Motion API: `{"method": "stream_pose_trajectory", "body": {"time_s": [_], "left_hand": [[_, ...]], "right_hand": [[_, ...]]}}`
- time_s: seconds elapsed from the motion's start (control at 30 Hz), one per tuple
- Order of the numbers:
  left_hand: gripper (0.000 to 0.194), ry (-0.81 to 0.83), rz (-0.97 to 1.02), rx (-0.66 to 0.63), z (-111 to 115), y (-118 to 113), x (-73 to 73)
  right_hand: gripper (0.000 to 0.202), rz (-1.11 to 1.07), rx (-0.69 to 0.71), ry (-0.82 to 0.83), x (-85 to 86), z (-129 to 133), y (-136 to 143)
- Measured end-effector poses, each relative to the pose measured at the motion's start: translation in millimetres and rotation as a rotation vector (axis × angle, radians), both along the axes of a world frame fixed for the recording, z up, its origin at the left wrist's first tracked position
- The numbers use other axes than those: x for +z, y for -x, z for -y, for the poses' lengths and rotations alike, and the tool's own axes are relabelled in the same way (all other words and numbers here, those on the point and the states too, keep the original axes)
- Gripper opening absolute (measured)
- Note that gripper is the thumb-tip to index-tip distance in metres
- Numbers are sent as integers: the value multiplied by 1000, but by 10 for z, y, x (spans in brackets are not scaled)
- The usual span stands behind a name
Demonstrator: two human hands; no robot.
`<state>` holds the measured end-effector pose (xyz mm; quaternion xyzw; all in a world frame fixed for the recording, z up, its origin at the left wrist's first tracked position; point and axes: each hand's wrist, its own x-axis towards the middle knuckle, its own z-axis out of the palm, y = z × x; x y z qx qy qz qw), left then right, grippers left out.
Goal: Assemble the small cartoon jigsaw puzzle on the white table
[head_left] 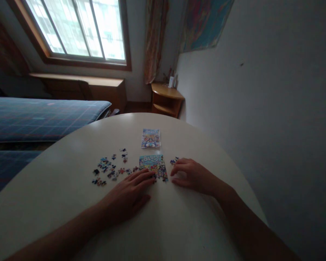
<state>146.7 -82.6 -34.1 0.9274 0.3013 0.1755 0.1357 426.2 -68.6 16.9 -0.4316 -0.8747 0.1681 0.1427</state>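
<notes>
A partly assembled jigsaw puzzle (153, 163) lies on the white round table (163, 224), its lower edge ragged. My left hand (133, 192) rests flat with fingers stretched out, the fingertips over the puzzle's lower left corner. To the right of the puzzle, my right hand (186, 174) is on the table, fingers bent and thumb apart from them. Its fingertips are beside a few loose puzzle pieces (173, 161), partly covered by the hand. Many more loose pieces (104, 165) are scattered left of the puzzle. Behind it lies a small printed picture packet (151, 138).
A wall (260, 108) runs along the table's right side. Beyond the table's left edge is a bed with a blue plaid cover (43, 116). A wooden corner shelf (167, 92) and a long desk (97, 80) stand farther back near the window.
</notes>
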Motion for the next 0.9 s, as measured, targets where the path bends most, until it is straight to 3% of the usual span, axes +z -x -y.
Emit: {"method": "stream_pose_trajectory", "body": {"time_s": [0.9], "left_hand": [[47,-1,-3,0,8,7,7]], "right_hand": [[5,22,-6,-25,-62,-24,20]]}}
